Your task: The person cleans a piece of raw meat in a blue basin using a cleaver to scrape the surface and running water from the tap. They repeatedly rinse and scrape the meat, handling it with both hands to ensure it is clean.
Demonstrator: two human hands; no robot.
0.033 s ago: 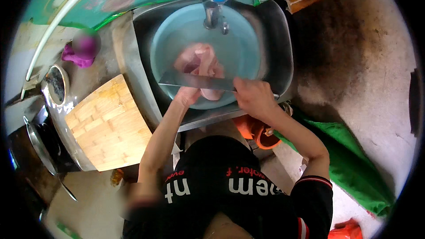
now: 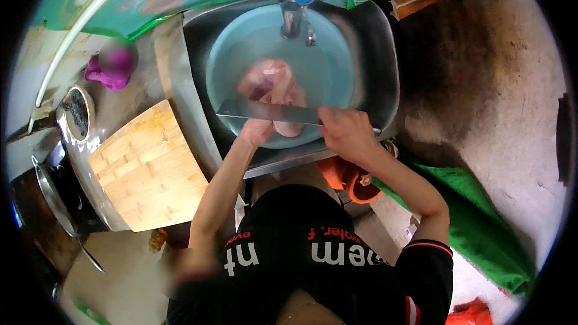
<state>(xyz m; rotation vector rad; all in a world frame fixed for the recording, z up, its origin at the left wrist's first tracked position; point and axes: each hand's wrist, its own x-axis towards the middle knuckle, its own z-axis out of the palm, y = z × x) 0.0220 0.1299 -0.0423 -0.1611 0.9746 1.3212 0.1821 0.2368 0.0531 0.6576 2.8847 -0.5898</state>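
Above a light-blue basin point(image 2: 328, 60) of water, my right hand point(image 2: 348, 132) is closed round the handle end of a wide-bladed kitchen knife point(image 2: 265, 111). The blade points left, lying across the near part of a piece of pink raw meat point(image 2: 274, 78). My left hand point(image 2: 257, 132) grips the near end of the meat, just below the blade; its fingertips are partly hidden by the knife. Whether the edge has cut into the meat, I cannot tell.
The basin sits in a steel sink point(image 2: 382, 78) under a faucet point(image 2: 292, 21). A wooden cutting board point(image 2: 147, 168) lies on the counter to the left, near a bowl point(image 2: 78, 114) and a purple cloth point(image 2: 108, 75). Orange buckets point(image 2: 361, 186) stand below the sink.
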